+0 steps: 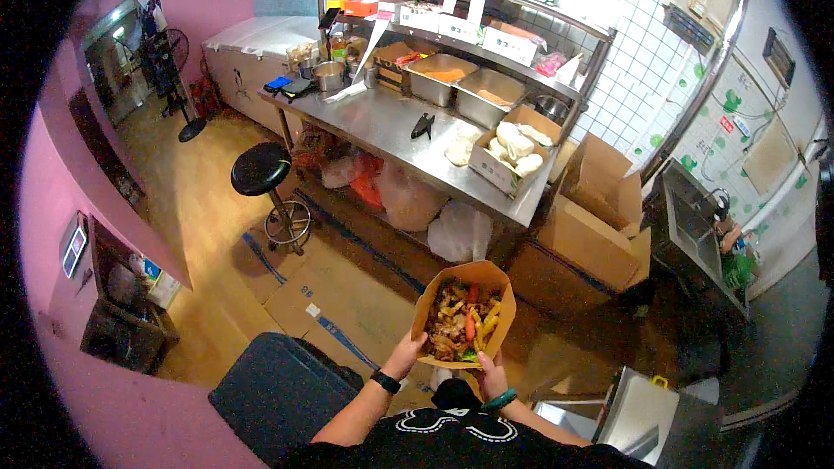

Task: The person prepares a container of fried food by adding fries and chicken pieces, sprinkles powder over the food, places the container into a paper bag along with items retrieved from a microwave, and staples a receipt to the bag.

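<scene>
A brown paper food tray (pixel 507 314) full of mixed food, with fries, red pieces, meat-like brown pieces and some green leaf, is held up in front of my body. My left hand (pixel 405 353) grips its lower left side, a dark band on the wrist. At the lower right edge my right hand (pixel 491 374) holds it too, the thumb over the rim; a green bracelet is on that wrist. Beyond the tray stands a stainless steel table (pixel 371 118), bearing black tongs (pixel 423 126) and an open carton (pixel 493 171) of white bagged items.
Steel pans (pixel 432 86) of orange-brown crumbs stand at the table's back. A black round stool (pixel 260 169) is left of centre, a dark padded seat (pixel 280 397) near my left arm. Large open cardboard boxes (pixel 589 234) and a sink (pixel 694 228) are at right.
</scene>
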The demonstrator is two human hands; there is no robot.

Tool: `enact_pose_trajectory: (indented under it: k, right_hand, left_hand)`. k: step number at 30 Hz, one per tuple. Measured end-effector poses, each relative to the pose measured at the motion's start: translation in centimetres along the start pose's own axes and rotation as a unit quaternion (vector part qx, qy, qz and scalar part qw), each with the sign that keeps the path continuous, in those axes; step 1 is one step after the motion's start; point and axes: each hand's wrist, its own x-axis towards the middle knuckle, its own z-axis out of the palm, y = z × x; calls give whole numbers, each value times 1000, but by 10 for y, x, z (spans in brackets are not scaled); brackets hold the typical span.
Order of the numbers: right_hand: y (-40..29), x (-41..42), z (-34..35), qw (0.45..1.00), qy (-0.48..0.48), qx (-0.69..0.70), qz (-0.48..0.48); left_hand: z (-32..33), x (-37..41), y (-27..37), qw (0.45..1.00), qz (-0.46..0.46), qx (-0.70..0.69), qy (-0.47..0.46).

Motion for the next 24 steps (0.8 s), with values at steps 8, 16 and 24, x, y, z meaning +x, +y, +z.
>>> enact_pose_trajectory:
  k: [8,16,24]
  right_hand:
    - [-50,207,60,986,-162,41,-3]
    - [-128,362,166,959,-280,-11,-45]
    - [-152,497,266,964,-249,-30,-94]
  left_hand:
    - [-62,146,24,988,54,-45,138]
    - [-137,267,89,964,43,-97,244]
    - [-242,406,157,976,58,-99,187]
